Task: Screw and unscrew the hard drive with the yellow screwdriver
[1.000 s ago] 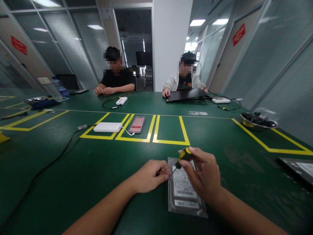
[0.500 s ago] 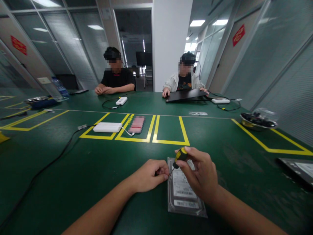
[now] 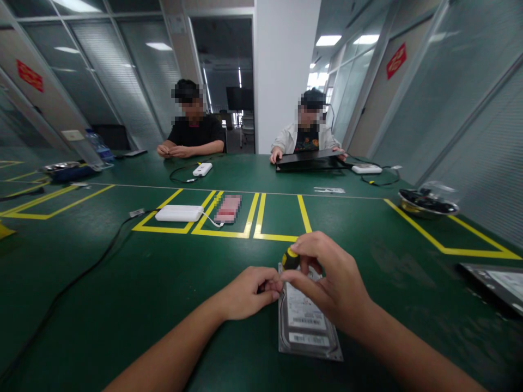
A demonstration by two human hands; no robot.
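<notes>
One bowl [image 3: 420, 213] holds dark items [image 3: 433, 204]; right grip [image 3: 337, 275] pinches screwdriver [image 3: 291, 260]; left grip [image 3: 249, 294] unclear.

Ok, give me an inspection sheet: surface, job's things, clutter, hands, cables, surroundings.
Surface: green table, yellow tape outlines.
Job's things: hard drive flat, label up; screwdriver over its far left part, tip hidden.
Clutter: white device, blurred pink item, metal bowl of dark things.
Hands: left hand at the drive's left edge, contact unclear; right hand grips the screwdriver.
Cables: black cable at left; white cable between device and pink item.
Surroundings: two seated people opposite.
</notes>
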